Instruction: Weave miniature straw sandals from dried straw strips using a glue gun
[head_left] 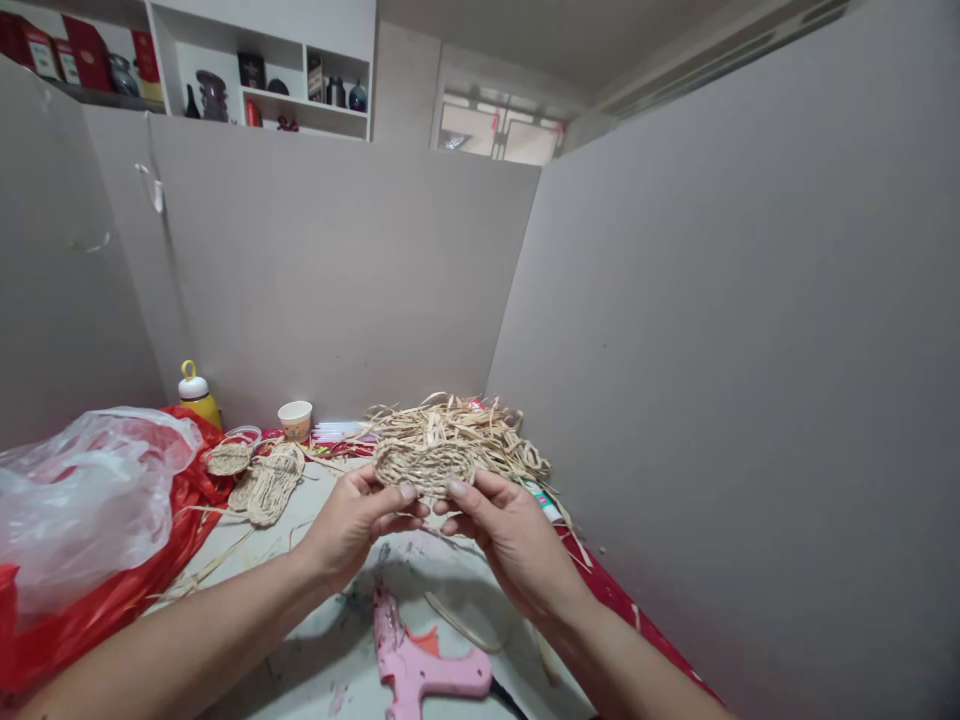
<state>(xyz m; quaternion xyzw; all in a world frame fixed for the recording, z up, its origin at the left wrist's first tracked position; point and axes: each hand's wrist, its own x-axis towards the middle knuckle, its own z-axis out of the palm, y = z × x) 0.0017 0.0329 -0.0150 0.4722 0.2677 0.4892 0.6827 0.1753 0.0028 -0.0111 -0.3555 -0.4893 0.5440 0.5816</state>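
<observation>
Both my hands hold a small oval mat of woven straw (429, 466) up above the table. My left hand (358, 520) pinches its near left edge with thumb and fingers closed. My right hand (504, 528) grips its near right edge in the same way. Behind the mat lies a loose heap of straw strips (480, 425). A pink glue gun (420, 665) lies on the table just below my hands.
Two finished woven straw soles (264, 482) and a small round piece (228, 458) lie at the left. Beside them are a red and clear plastic bag (90, 510), a yellow bottle (198, 396) and a paper cup (295, 419). Grey partition boards (712, 350) wall in the table.
</observation>
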